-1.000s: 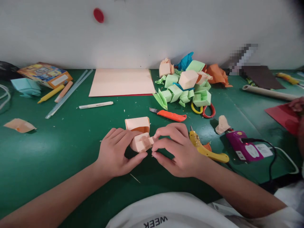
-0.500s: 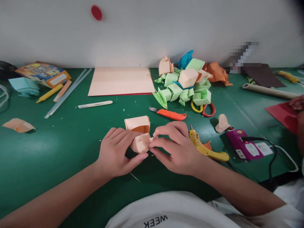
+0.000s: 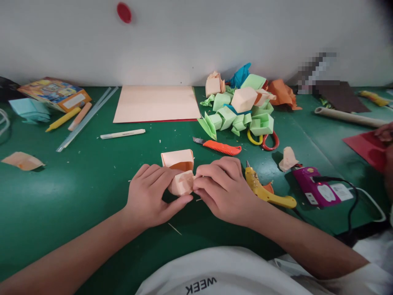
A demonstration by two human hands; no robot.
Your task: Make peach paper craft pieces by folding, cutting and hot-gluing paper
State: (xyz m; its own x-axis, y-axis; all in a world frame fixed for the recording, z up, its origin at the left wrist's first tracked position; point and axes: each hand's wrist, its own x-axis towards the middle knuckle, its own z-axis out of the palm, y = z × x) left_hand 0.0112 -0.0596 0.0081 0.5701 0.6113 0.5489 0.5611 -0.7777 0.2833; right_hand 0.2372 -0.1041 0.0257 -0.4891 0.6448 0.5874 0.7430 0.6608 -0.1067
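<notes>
Between my hands is a small peach folded paper piece (image 3: 183, 183). My left hand (image 3: 150, 196) holds its left side, thumb below and fingers above. At its right edge, my right hand (image 3: 222, 186) pinches with thumb and fingertips close together. Just behind the piece stands a peach paper box (image 3: 178, 157), its open side facing me and its lower part hidden by my left fingers. An orange box cutter (image 3: 221, 146) with its blade out lies beyond my right hand. Right of that hand rests a yellow hot glue gun (image 3: 267, 192).
A heap of folded green and peach paper (image 3: 227, 116) lies at the back, with scissors (image 3: 264, 139) under it. Peach sheets (image 3: 156, 104), a white pen (image 3: 123, 134) and clear glue sticks (image 3: 87, 119) lie left. A purple power adapter (image 3: 316, 186) with cords is right, near another person's hand (image 3: 384, 133).
My right fingers have closed in tighter on the right edge of the paper piece, which has tilted slightly. My left hand keeps its hold.
</notes>
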